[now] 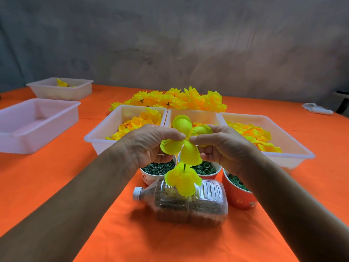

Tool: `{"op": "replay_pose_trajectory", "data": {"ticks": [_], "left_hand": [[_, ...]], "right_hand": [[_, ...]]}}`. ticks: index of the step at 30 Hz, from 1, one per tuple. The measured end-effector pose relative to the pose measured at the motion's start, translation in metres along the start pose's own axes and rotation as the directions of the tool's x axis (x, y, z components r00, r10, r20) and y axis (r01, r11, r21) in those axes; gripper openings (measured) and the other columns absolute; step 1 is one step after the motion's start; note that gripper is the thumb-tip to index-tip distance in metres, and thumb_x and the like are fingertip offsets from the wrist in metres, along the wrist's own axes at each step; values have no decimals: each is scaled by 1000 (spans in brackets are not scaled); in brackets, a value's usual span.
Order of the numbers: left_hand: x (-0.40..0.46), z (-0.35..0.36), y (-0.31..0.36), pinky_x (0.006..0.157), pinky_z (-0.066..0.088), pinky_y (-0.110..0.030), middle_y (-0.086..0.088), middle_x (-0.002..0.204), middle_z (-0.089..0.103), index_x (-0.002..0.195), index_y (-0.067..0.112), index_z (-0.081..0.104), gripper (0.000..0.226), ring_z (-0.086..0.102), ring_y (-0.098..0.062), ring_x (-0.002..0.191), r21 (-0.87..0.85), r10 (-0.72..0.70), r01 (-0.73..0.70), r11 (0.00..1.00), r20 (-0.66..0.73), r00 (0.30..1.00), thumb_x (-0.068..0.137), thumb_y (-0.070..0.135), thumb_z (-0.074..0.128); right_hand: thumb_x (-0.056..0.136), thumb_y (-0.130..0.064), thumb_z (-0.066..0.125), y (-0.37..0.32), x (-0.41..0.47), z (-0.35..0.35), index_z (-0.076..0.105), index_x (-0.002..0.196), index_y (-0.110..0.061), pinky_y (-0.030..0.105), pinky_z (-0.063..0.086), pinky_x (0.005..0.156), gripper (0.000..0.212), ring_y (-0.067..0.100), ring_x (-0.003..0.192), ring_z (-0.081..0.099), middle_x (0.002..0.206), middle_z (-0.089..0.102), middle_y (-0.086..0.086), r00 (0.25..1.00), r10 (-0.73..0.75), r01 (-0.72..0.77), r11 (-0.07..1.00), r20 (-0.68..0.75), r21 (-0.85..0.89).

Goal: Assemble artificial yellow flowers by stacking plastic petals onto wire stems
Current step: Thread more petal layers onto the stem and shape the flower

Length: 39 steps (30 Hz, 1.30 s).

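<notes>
Your left hand (pixel 151 142) and right hand (pixel 221 144) each pinch the centre of a four-lobed petal piece (pixel 186 138), fingers curled around it, above the wire stem (pixel 184 166). A lower petal layer (pixel 181 180) already sits on the stem. Judged step: threading. Next, align the centre hole and slide down. The petals are thin, cupped, glossy plastic; the stem stands in a clear, ribbed bottle (pixel 188 207).

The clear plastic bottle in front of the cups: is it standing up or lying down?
Lying down. The bottle rests on its side on the orange tablecloth, white cap pointing left.
</notes>
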<state>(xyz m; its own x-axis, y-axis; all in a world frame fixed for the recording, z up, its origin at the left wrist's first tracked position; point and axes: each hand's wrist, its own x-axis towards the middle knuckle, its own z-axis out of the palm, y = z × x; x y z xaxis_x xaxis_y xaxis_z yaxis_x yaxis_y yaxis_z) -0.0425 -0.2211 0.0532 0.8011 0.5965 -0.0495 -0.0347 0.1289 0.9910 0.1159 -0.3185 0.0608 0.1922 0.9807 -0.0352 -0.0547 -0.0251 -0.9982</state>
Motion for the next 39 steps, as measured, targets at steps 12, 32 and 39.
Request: {"op": "replay_pose_trajectory", "data": {"ticks": [12, 32, 39], "left_hand": [[2, 4, -6, 48, 51, -20, 4, 61, 71, 55, 22, 75, 15, 68, -7, 55, -19, -33, 33, 999, 41, 999, 66, 17, 66], [0, 14, -3, 44, 49, -18, 3, 54, 68, 47, 20, 72, 25, 65, -8, 49, -40, -98, 99, 994, 18, 995, 69, 10, 64], [3, 11, -5, 46, 50, -18, 3, 56, 69, 50, 21, 73, 14, 66, -7, 51, -11, -104, 104, 995, 23, 994, 61, 16, 66]], "right_hand": [[69, 1, 73, 6, -2, -2, 58, 83, -6, 18, 47, 44, 22, 14, 54, 64, 73, 71, 8, 997, 61, -60, 998, -36, 33], [74, 6, 66, 9, 0, 0, 54, 88, -10, 19, 45, 41, 25, 17, 52, 66, 69, 70, 7, 991, 134, -133, 984, -3, 120], [74, 7, 65, 9, 0, 2, 51, 86, -10, 19, 47, 42, 25, 16, 49, 65, 64, 69, 5, 989, 145, -145, 979, 12, 143]]}}
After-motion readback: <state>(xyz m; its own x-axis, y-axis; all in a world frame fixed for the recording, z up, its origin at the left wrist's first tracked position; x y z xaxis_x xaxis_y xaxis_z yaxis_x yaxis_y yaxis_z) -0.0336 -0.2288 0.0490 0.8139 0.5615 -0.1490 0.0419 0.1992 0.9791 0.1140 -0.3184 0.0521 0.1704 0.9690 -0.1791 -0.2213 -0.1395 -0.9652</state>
